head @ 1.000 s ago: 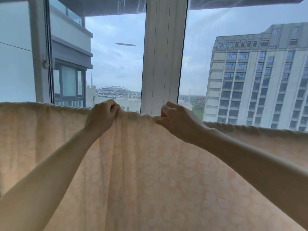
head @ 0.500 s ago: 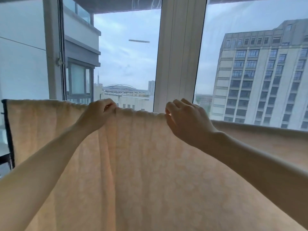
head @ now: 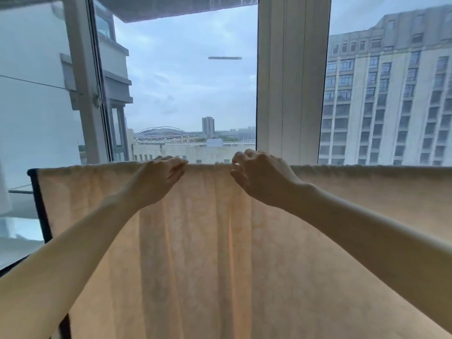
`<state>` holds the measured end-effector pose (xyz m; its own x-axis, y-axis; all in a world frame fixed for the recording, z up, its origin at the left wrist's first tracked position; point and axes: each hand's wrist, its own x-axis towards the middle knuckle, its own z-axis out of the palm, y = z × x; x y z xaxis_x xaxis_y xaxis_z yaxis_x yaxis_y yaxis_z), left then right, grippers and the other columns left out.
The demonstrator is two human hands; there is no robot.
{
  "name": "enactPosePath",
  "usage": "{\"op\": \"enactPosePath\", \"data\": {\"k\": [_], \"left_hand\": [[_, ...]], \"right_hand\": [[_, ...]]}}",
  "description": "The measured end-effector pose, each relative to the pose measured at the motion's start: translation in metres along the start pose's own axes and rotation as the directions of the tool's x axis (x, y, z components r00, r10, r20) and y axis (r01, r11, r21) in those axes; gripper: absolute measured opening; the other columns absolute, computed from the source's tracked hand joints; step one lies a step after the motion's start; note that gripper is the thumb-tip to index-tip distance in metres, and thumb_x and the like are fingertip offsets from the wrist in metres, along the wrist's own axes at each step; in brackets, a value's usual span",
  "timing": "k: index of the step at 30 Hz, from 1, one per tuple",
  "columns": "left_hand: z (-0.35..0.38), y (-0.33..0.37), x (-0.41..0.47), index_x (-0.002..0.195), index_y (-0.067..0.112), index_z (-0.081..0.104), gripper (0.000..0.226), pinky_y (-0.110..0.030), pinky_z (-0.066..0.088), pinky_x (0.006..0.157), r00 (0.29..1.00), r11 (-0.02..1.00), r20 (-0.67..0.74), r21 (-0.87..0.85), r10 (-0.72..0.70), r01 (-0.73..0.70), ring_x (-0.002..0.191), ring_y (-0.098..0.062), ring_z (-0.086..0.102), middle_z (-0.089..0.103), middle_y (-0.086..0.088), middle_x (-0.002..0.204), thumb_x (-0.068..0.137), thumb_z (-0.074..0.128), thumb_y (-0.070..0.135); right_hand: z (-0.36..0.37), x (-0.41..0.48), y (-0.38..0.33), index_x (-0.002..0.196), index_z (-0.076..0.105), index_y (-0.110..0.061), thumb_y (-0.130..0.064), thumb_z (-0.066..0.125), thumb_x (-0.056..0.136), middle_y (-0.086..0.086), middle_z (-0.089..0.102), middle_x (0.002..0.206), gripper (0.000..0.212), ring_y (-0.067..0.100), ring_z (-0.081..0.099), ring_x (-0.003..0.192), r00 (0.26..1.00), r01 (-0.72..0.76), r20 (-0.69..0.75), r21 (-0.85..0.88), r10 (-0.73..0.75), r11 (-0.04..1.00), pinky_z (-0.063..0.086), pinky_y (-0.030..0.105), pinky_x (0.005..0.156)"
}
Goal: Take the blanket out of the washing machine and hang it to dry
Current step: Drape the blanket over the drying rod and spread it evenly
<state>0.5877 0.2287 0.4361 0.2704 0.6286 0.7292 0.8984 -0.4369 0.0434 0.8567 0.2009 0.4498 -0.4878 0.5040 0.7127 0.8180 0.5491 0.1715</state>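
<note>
The pale peach blanket (head: 220,253) hangs spread along a horizontal line in front of the window, its top fold running across the frame. A dark trim marks its left edge. My left hand (head: 160,178) grips the top fold, with its fingers curled over it. My right hand (head: 260,178) is a short way to the right at the same fold, pinching the fabric between curled fingers and thumb. Vertical creases fall below the stretch between my hands. The washing machine is out of view.
A wide white window post (head: 291,81) stands right behind my right hand. An opened window sash (head: 85,81) is at the left. A tall building (head: 391,94) and city skyline lie beyond the glass.
The blanket's dark-trimmed left edge has come into view. My right hand loosened over the top fold, then curled onto it again. Both hands stay close together on the fold.
</note>
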Motion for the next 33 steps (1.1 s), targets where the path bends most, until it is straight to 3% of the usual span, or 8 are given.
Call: {"op": "enactPosePath", "data": {"k": [6,10,16,21,24,27,29,33], "left_hand": [[-0.009,-0.043,-0.009,0.123,0.014,0.062,0.029,-0.037,0.045,0.098,1.000,0.999,-0.009,-0.038,-0.012,0.011,0.112,-0.018,0.056,0.064,-0.001,0.119,0.100,0.047,0.024],[-0.007,-0.058,-0.011,0.113,0.013,0.067,0.020,-0.033,0.047,0.093,0.991,0.978,-0.098,-0.196,-0.095,0.074,0.101,-0.016,0.060,0.066,0.001,0.108,0.096,0.057,0.017],[-0.002,-0.065,-0.003,0.089,0.016,0.068,0.006,-0.032,0.052,0.080,0.972,0.977,-0.205,-0.204,-0.111,0.068,0.084,-0.009,0.060,0.065,0.008,0.087,0.090,0.064,0.012],[0.003,-0.063,0.003,0.088,0.014,0.059,0.009,-0.029,0.051,0.077,0.966,0.979,-0.224,-0.182,-0.128,0.088,0.081,-0.010,0.058,0.060,0.007,0.085,0.093,0.056,0.008],[-0.003,-0.067,0.010,0.089,0.013,0.057,0.008,-0.018,0.045,0.070,0.918,0.965,-0.346,-0.234,-0.193,0.115,0.076,-0.010,0.055,0.059,0.005,0.084,0.094,0.055,0.007],[-0.014,-0.083,0.009,0.091,0.017,0.055,0.006,-0.009,0.036,0.064,0.835,0.938,-0.452,-0.283,-0.314,0.200,0.073,-0.005,0.052,0.056,0.009,0.082,0.096,0.053,0.014],[-0.015,-0.096,0.001,0.090,0.019,0.055,0.006,-0.004,0.036,0.063,0.860,0.937,-0.396,-0.261,-0.322,0.231,0.075,0.002,0.054,0.057,0.014,0.081,0.096,0.054,0.018],[-0.008,-0.119,-0.020,0.103,0.021,0.062,0.012,-0.010,0.042,0.074,0.936,0.943,-0.195,-0.219,-0.293,0.250,0.087,0.007,0.058,0.065,0.012,0.095,0.097,0.054,0.028]], "right_hand": [[0.021,0.021,-0.032,0.120,0.052,-0.017,-0.049,0.045,0.097,0.004,0.063,0.112,0.040,0.022,0.064,0.094,0.999,-0.029,0.011,-0.059,0.030,0.998,0.055,0.044,0.082],[0.028,0.038,-0.046,0.121,0.053,-0.017,-0.045,0.047,0.098,0.003,0.061,0.115,0.037,0.021,0.062,0.099,1.000,0.008,-0.003,-0.030,-0.008,1.000,0.055,0.043,0.081],[0.040,0.058,-0.046,0.102,0.058,-0.016,-0.032,0.052,0.099,-0.002,0.063,0.097,0.018,0.018,0.061,0.088,0.999,0.031,-0.033,-0.036,-0.032,0.999,0.053,0.037,0.078],[0.044,0.072,-0.043,0.099,0.055,-0.015,-0.016,0.052,0.099,-0.001,0.063,0.092,0.004,0.021,0.063,0.082,0.998,0.042,-0.048,-0.104,-0.047,0.994,0.049,0.032,0.069],[0.041,0.096,-0.045,0.098,0.052,-0.014,-0.019,0.047,0.100,0.003,0.063,0.089,0.007,0.027,0.062,0.076,0.992,0.000,-0.127,-0.054,-0.007,0.999,0.047,0.036,0.065],[0.046,0.114,-0.055,0.093,0.044,-0.014,-0.019,0.043,0.100,0.001,0.052,0.069,0.009,0.027,0.050,0.056,0.980,-0.015,-0.195,0.062,0.027,0.998,0.040,0.035,0.056],[0.059,0.115,-0.061,0.090,0.038,-0.017,-0.015,0.044,0.098,-0.002,0.044,0.060,0.010,0.025,0.044,0.049,0.992,0.034,-0.126,0.027,-0.030,0.999,0.037,0.032,0.054],[0.080,0.118,-0.064,0.087,0.047,-0.017,-0.020,0.045,0.095,0.007,0.061,0.077,0.009,0.030,0.061,0.068,0.990,0.140,-0.017,0.053,-0.139,0.989,0.048,0.033,0.061]]}}
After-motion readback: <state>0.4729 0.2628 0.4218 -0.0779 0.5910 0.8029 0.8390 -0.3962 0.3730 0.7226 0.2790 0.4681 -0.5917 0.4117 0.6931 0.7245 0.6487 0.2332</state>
